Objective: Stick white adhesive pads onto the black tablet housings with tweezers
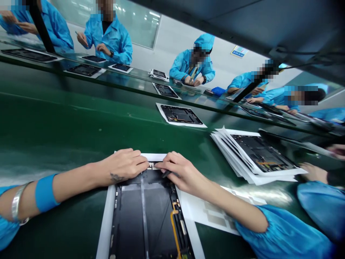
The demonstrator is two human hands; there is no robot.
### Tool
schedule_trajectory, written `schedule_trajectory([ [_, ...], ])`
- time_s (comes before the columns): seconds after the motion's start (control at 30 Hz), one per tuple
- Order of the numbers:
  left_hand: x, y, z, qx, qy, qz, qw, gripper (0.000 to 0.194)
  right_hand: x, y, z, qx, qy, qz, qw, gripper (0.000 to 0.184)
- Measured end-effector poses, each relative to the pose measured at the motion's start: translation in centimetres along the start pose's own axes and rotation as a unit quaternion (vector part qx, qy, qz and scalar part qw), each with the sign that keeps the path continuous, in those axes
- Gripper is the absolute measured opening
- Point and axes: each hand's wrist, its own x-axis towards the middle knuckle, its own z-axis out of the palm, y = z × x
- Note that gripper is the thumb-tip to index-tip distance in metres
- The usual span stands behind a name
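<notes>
An open black tablet housing [156, 212] lies on a white sheet [104, 223] right in front of me, its inside facing up and an orange flex cable along its right side. My left hand [128, 165] curls over the housing's top edge, fingertips pressed beside a small bright part [151, 166] at the middle of that edge. From the other side, my right hand [179, 171] reaches the same part with fingers pinched. It also holds a slim black tool [169, 173], mostly hidden in the fingers; its exact kind cannot be made out.
A white sheet with grey patches [221, 212] lies under my right forearm. Right of it is a stack of housings on white sheets [261, 154], with a co-worker's hand [315, 172] beside it. Another housing [180, 115] lies ahead on the green bench [67, 122]. Several people in blue work opposite.
</notes>
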Motion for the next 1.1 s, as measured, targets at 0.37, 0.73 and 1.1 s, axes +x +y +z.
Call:
schedule_trajectory([
  [0.37,0.1,-0.1,-0.2,-0.030,-0.013,-0.003,0.999,0.024,2.1,1.1,-1.3,-0.034,-0.108,-0.097,0.989,0.033],
  [0.73,0.3,-0.7,-0.6,-0.045,-0.126,-0.209,0.969,0.014,-1.3,1.0,-2.3,-0.022,0.037,-0.004,0.999,0.031],
  [1.1,-2.3,-9.4,-4.4,-0.167,-0.040,-0.405,0.898,0.026,-14.3,-0.9,-0.2,-0.161,0.071,0.134,0.975,0.048],
])
